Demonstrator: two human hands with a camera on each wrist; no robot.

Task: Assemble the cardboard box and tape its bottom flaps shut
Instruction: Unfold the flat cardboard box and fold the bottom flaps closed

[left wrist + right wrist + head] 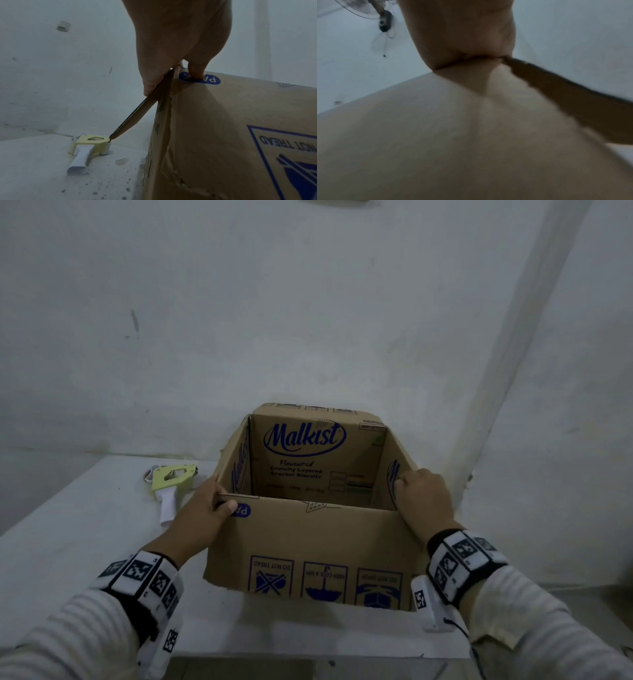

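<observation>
A brown cardboard box printed "Malkist" stands opened out on the white table, its upper flaps standing up and its inside open to view. My left hand grips the box's near left top corner, thumb pressed on the front panel and fingers on the left flap. My right hand grips the near right top corner, fingers curled over the right flap's edge. In the right wrist view the box is a blurred brown surface under the hand. A yellow tape dispenser with a white handle lies to the box's left.
A white wall rises right behind the box and table. The tape dispenser lies near the back left of the table, close to the left flap's tip. A wall fan shows in the right wrist view.
</observation>
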